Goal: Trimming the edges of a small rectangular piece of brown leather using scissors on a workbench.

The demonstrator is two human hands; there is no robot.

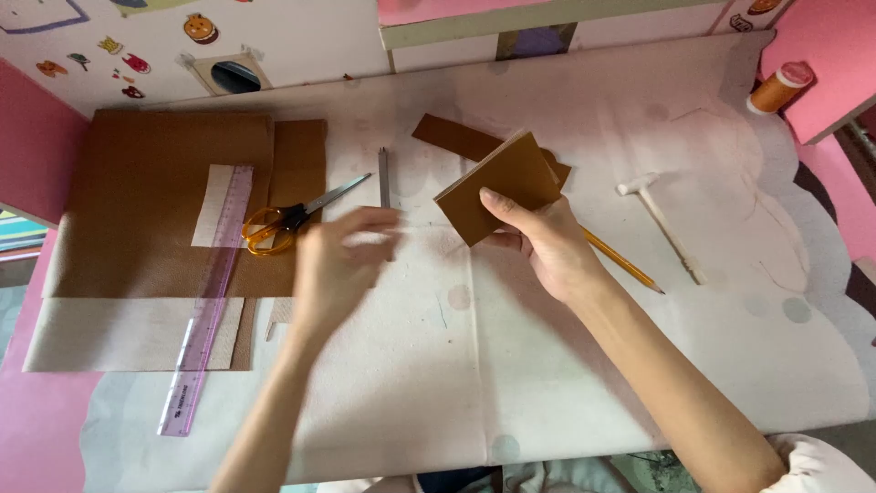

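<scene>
My right hand [547, 245] holds a folded brown leather piece [497, 187] a little above the table, thumb on its face. My left hand [336, 265] is blurred with motion, fingers loosely curled, holding nothing that I can see, just right of the orange-handled scissors [283, 219]. A thin grey metal tool [383, 176] lies just beyond its fingertips. A brown leather strip [456, 139] rests behind the held piece. A yellow pencil [620, 260] lies partly under my right hand.
A large brown leather sheet [146, 192] lies at left with a white paper piece [212, 205] and a clear purple ruler [210, 292] on it. A small white hammer [666, 224] lies at right. An orange thread spool [777, 89] stands at the far right corner.
</scene>
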